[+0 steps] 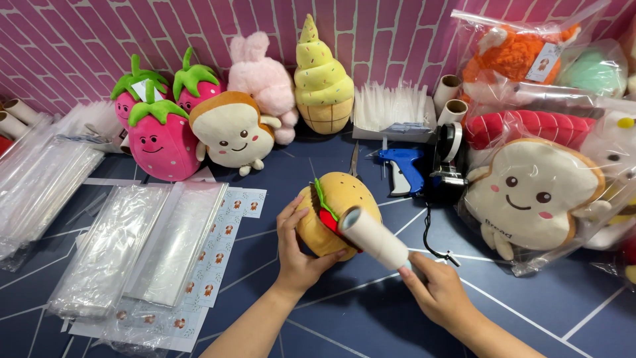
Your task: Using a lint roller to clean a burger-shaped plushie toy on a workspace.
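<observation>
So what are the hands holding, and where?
Left hand grips the burger plush by its lower side; right hand holds the lint roller by its handle end.

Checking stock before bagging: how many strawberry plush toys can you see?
3. All stand at the back left by the wall: front strawberry, one behind it on the left, one behind on the right. Others may be hidden.

Strawberry plushies point(161, 142): three. Toast plushies point(232, 130): two, one bagged. Burger plush point(328, 222): one. Ice-cream-cone plush point(322, 76): one. Pink bunny point(264, 78): one. Tagging gun point(404, 167): one. Lint roller point(374, 238): one.
</observation>
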